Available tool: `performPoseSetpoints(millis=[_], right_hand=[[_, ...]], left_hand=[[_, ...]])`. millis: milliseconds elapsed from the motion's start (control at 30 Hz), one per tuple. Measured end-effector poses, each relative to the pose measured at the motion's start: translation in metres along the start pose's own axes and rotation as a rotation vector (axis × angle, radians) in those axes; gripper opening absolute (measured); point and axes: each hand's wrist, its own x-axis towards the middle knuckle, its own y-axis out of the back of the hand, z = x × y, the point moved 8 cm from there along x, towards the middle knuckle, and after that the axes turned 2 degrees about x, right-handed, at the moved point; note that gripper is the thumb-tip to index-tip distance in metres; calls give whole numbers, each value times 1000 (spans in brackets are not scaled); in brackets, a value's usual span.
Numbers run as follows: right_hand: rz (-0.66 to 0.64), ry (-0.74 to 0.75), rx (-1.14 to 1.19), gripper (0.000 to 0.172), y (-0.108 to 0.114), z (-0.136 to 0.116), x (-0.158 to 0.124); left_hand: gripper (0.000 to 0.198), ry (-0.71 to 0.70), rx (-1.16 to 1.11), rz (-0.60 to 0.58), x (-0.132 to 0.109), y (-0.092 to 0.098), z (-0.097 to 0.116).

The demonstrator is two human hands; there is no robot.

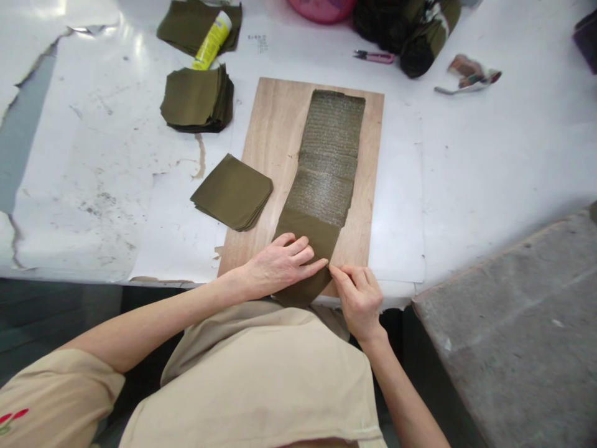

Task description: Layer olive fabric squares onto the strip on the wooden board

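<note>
A strip of olive-green fabric pieces (330,137) runs down a thin wooden board (270,124); its upper part has a pale, shiny, streaked surface. At the near end lies a plain olive fabric piece (308,231), partly hanging over the board's front edge. My left hand (284,264) rests on this piece with its fingers stretched out and somewhat apart. Close beside it, my right hand (358,295) pinches the right edge of the same piece between thumb and forefinger. A small stack of olive fabric squares (233,191) overlaps the board's left edge.
Two more fabric stacks (192,96) stand at the upper left, with a yellow tube (212,41) lying across them. Pink thread snips (374,56), dark rolled fabric (422,40) and a pink container (321,7) are at the back. A grey surface (522,311) stands at the right.
</note>
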Motion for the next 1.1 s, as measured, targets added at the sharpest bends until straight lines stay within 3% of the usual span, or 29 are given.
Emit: performPoseSetpoints(millis=[833,1100], right_hand=[[-80,2,-232,36,7,2,-17],[-13,-116,-54,30,19,1,-7]], left_hand=[[42,-25,71,-45,6,4,7],[41,-32,30,-23,1,5,4]])
